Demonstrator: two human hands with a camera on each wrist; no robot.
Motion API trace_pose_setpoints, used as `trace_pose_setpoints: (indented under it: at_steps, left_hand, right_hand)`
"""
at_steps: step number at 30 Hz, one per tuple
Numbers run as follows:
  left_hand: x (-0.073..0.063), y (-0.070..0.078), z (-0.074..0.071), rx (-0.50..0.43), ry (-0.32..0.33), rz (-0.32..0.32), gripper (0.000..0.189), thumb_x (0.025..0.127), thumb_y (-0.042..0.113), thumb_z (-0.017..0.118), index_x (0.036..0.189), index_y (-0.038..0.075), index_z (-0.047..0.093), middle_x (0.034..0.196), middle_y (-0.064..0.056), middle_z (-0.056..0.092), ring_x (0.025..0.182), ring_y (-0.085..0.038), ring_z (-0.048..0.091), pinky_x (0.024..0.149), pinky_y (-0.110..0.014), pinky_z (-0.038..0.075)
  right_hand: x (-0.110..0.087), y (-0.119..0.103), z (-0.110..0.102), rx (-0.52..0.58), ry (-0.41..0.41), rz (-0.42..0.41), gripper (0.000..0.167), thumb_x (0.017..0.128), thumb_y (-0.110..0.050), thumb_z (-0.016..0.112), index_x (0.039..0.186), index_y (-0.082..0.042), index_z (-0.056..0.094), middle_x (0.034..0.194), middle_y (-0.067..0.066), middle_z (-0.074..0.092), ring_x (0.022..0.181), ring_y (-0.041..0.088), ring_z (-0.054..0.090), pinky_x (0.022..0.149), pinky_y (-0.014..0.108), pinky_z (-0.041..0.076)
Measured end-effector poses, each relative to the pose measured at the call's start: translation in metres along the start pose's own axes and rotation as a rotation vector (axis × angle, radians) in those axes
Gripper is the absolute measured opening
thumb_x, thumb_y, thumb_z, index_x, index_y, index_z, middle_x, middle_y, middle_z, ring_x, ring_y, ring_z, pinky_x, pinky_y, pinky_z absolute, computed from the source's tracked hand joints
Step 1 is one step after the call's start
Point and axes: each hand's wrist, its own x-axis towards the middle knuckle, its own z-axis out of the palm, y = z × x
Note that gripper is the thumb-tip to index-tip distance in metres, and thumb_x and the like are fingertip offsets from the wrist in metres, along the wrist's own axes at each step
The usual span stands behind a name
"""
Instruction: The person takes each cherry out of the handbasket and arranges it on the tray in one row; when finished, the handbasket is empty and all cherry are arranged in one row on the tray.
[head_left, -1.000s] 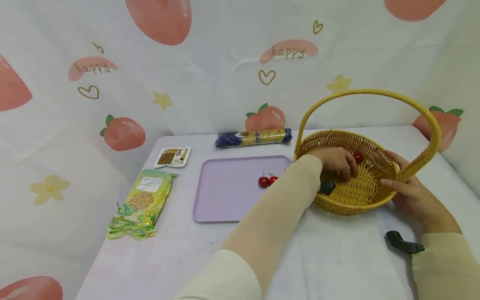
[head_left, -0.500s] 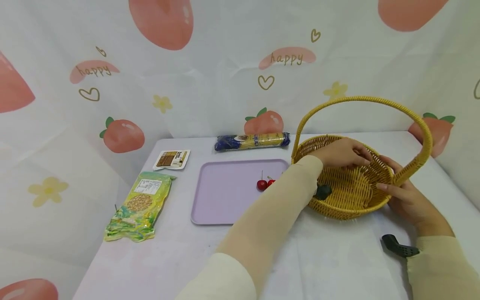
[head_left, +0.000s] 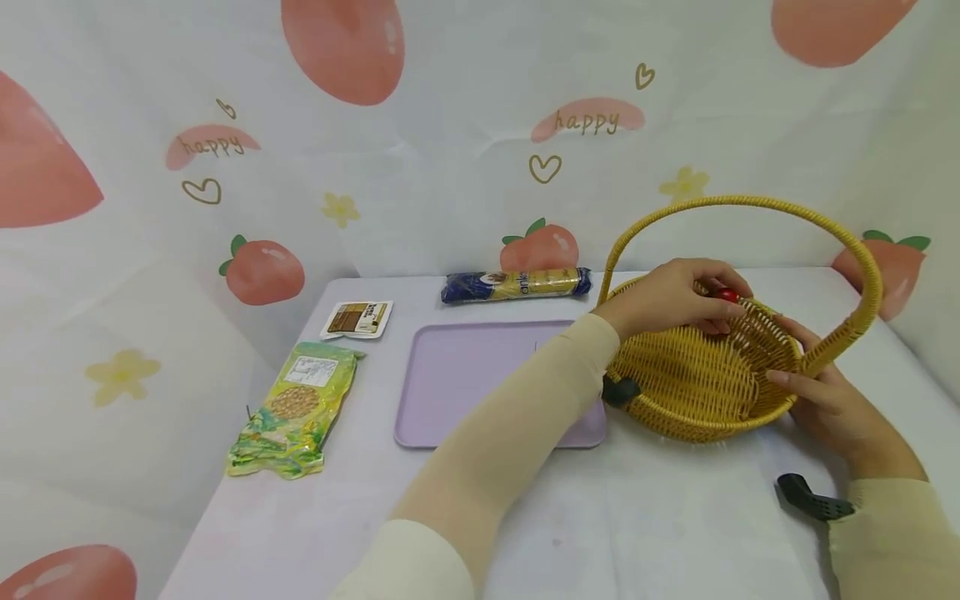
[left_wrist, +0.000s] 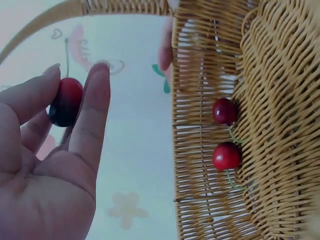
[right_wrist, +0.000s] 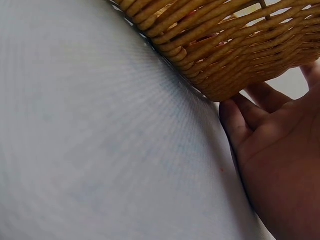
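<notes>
My left hand (head_left: pixel 667 296) pinches a dark red cherry (left_wrist: pixel 67 100) between thumb and fingertips, its thin stem pointing up in the left wrist view. The hand is over the far side of a yellow wicker basket (head_left: pixel 678 375) with a tall arched handle. Two more cherries, a darker one (left_wrist: pixel 225 111) and a brighter one (left_wrist: pixel 227 156), lie inside against the wicker wall. At the basket's right side my right hand (head_left: pixel 836 408) grips the rim, thumb over the edge and fingers outside; in the right wrist view its fingertips meet the wicker low down near the tabletop.
Left of the basket lies a lilac tray (head_left: pixel 465 375), partly hidden by my left forearm. Behind it is a long blue-and-yellow packet (head_left: pixel 517 284). A small white-edged packet (head_left: pixel 357 319) and a green-yellow bag (head_left: pixel 296 408) lie at the left.
My left hand has risen from the basket's floor toward its far rim, and a cherry now shows in its fingers. The forearm now covers the cherries on the tray. The right hand stays at the rim.
</notes>
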Motion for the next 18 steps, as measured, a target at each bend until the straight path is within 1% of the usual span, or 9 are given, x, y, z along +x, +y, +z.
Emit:
trace_pose_setpoints:
  at_steps: [3, 5, 7, 9, 11, 13, 15, 17, 18]
  left_hand:
    - [-0.011, -0.002, -0.003, 0.039, 0.037, 0.055, 0.023, 0.103, 0.008, 0.078, 0.126, 0.008, 0.073, 0.106, 0.005, 0.071, 0.093, -0.008, 0.072, 0.084, -0.02, 0.057]
    - [-0.02, -0.005, -0.005, 0.096, 0.056, 0.085, 0.024, 0.102, 0.012, 0.081, 0.125, 0.012, 0.074, 0.106, 0.008, 0.071, 0.095, -0.003, 0.068, 0.086, -0.017, 0.053]
    - [-0.03, -0.006, -0.006, 0.144, 0.075, 0.112, 0.024, 0.101, 0.016, 0.082, 0.125, 0.014, 0.074, 0.106, 0.012, 0.071, 0.097, 0.0, 0.064, 0.088, -0.015, 0.049]
    - [-0.04, -0.007, -0.007, 0.107, 0.084, 0.128, 0.025, 0.101, 0.015, 0.083, 0.123, 0.013, 0.073, 0.106, 0.01, 0.071, 0.097, -0.002, 0.066, 0.087, -0.017, 0.051]
    - [-0.05, -0.008, -0.008, 0.055, 0.091, 0.147, 0.024, 0.101, 0.012, 0.082, 0.122, 0.012, 0.07, 0.107, 0.007, 0.071, 0.097, -0.005, 0.068, 0.086, -0.021, 0.055]
    - [-0.059, -0.009, -0.009, -0.009, 0.097, 0.174, 0.023, 0.102, 0.008, 0.08, 0.122, 0.01, 0.068, 0.108, 0.003, 0.071, 0.094, -0.009, 0.07, 0.085, -0.026, 0.058]
    - [-0.068, -0.011, -0.011, -0.104, 0.099, 0.203, 0.022, 0.103, 0.004, 0.077, 0.122, 0.006, 0.066, 0.108, -0.003, 0.07, 0.092, -0.015, 0.072, 0.085, -0.033, 0.061]
    - [-0.075, -0.013, -0.013, -0.192, 0.106, 0.23, 0.019, 0.104, 0.001, 0.074, 0.122, 0.002, 0.067, 0.108, -0.007, 0.068, 0.089, -0.02, 0.074, 0.085, -0.037, 0.063]
    - [-0.078, -0.015, -0.015, -0.225, 0.114, 0.241, 0.018, 0.105, 0.0, 0.073, 0.121, 0.0, 0.067, 0.107, -0.007, 0.068, 0.088, -0.02, 0.074, 0.085, -0.038, 0.063]
  right_hand:
    - [-0.001, -0.001, -0.001, 0.01, 0.005, 0.023, 0.076, 0.113, -0.001, 0.044, 0.173, -0.038, 0.016, 0.166, -0.002, 0.027, 0.139, 0.006, 0.042, 0.122, 0.028, 0.014]
    - [-0.002, -0.001, -0.002, 0.023, 0.011, 0.029, 0.077, 0.112, 0.0, 0.045, 0.173, -0.038, 0.016, 0.164, -0.003, 0.03, 0.137, 0.004, 0.045, 0.12, 0.025, 0.02]
    - [-0.003, 0.0, -0.002, 0.039, 0.018, 0.023, 0.077, 0.112, 0.001, 0.045, 0.173, -0.037, 0.017, 0.162, -0.004, 0.034, 0.135, 0.003, 0.049, 0.113, 0.022, 0.032]
    - [-0.003, 0.0, -0.002, 0.047, 0.024, 0.018, 0.078, 0.112, 0.003, 0.045, 0.172, -0.037, 0.017, 0.162, -0.003, 0.034, 0.134, 0.003, 0.05, 0.109, 0.02, 0.035]
    - [-0.003, 0.0, -0.002, 0.051, 0.029, 0.018, 0.078, 0.112, 0.002, 0.045, 0.173, -0.036, 0.017, 0.164, -0.002, 0.032, 0.136, 0.004, 0.048, 0.112, 0.021, 0.032]
    - [-0.003, 0.0, -0.001, 0.044, 0.041, 0.031, 0.077, 0.112, 0.001, 0.046, 0.173, -0.037, 0.017, 0.167, -0.001, 0.028, 0.138, 0.004, 0.045, 0.12, 0.024, 0.02]
    - [-0.003, 0.0, 0.001, 0.04, 0.043, 0.043, 0.078, 0.112, -0.001, 0.046, 0.173, -0.039, 0.016, 0.169, -0.002, 0.025, 0.139, 0.004, 0.041, 0.123, 0.026, 0.004]
    - [-0.002, 0.0, 0.001, 0.039, 0.042, 0.044, 0.078, 0.113, -0.002, 0.046, 0.173, -0.04, 0.016, 0.17, -0.002, 0.023, 0.139, 0.004, 0.04, 0.124, 0.029, -0.002]
    - [-0.002, 0.0, 0.001, 0.043, 0.039, 0.042, 0.077, 0.113, -0.002, 0.046, 0.173, -0.039, 0.016, 0.17, -0.002, 0.023, 0.139, 0.004, 0.04, 0.124, 0.029, -0.001]
